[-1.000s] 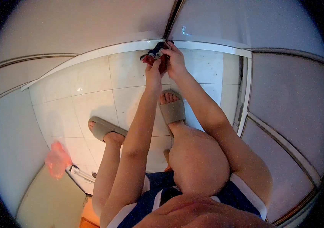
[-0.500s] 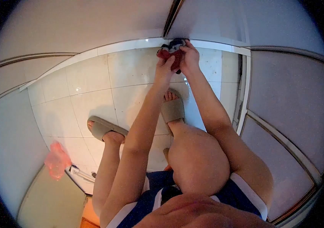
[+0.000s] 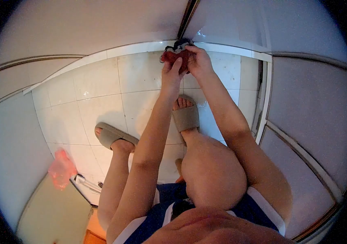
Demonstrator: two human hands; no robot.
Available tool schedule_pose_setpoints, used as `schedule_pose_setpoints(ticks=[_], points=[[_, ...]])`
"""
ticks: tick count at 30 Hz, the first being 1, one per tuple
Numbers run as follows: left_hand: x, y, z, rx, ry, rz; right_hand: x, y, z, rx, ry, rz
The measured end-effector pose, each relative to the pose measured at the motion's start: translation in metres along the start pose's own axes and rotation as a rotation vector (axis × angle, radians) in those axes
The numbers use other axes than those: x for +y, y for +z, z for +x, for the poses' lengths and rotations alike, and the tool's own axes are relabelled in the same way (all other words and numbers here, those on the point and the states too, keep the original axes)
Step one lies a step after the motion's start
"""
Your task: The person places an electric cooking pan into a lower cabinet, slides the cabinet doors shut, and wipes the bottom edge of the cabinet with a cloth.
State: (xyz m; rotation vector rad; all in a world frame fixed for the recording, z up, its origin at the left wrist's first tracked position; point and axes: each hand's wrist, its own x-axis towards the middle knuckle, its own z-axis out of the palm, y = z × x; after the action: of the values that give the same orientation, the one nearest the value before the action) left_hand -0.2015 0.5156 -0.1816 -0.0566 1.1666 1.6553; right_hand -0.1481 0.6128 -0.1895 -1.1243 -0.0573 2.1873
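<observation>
A crumpled cloth (image 3: 177,57), dark red with black and whitish parts, is held between both hands at the white strip along the foot of the cabinet doors. My left hand (image 3: 172,74) grips its lower left part, with the thumb lying over the red fabric. On the right side, my right hand (image 3: 199,62) pinches the cloth, its index finger reaching across the whitish part. The cloth's top touches the area just below the dark vertical gap (image 3: 188,18) between two doors.
White floor tiles (image 3: 96,81) lie below. My feet wear grey-green slippers (image 3: 186,118). A pink plastic bag (image 3: 62,168) lies at the left near a pale panel (image 3: 53,207). Grey cabinet doors (image 3: 307,89) stand at the right, with a white frame beside them.
Both hands moved right with the cloth, then slightly back left, along the foot of the doors. The cloth's folds changed shape. The feet stayed in place.
</observation>
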Motion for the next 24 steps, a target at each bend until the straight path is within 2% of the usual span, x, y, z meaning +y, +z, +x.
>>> schedule_pose_setpoints(ticks=[5, 8, 10, 11, 13, 14, 15, 17, 19, 22, 23, 24], points=[[0.02, 0.02, -0.015, -0.077, 0.111, 0.039, -0.014, 0.021, -0.038, -0.019, -0.011, 0.04], [0.033, 0.033, -0.026, -0.13, 0.211, 0.079, -0.027, 0.045, -0.071, -0.07, -0.099, 0.052], [0.043, 0.045, -0.037, -0.137, 0.269, 0.116, -0.035, 0.048, -0.087, -0.287, -0.165, 0.115], [0.049, 0.052, -0.043, -0.172, 0.283, 0.058, -0.039, 0.054, -0.096, -0.291, -0.162, 0.113], [0.053, 0.057, -0.052, -0.199, 0.309, -0.002, -0.045, 0.068, -0.115, -0.456, -0.383, 0.057], [0.051, 0.058, -0.054, -0.216, 0.233, -0.032, -0.044, 0.073, -0.122, -0.497, -0.508, -0.022], [0.05, 0.059, -0.054, -0.235, 0.158, -0.064, -0.04, 0.071, -0.124, -0.508, -0.504, -0.026], [0.028, 0.044, -0.046, -0.241, 0.123, -0.036, -0.023, 0.052, -0.115, -0.126, -0.936, -0.707], [0.015, 0.033, -0.045, -0.094, -0.053, 0.062, -0.011, 0.031, -0.093, -0.102, -1.0, -0.762], [0.009, 0.028, -0.051, 0.008, -0.09, -0.045, -0.005, 0.031, -0.085, -0.057, -1.375, -1.125], [0.009, 0.028, -0.052, 0.074, -0.102, -0.094, -0.007, 0.035, -0.085, -0.06, -1.374, -1.128], [0.014, 0.028, -0.053, 0.075, -0.099, -0.099, -0.009, 0.043, -0.087, -0.093, -1.526, -1.236]])
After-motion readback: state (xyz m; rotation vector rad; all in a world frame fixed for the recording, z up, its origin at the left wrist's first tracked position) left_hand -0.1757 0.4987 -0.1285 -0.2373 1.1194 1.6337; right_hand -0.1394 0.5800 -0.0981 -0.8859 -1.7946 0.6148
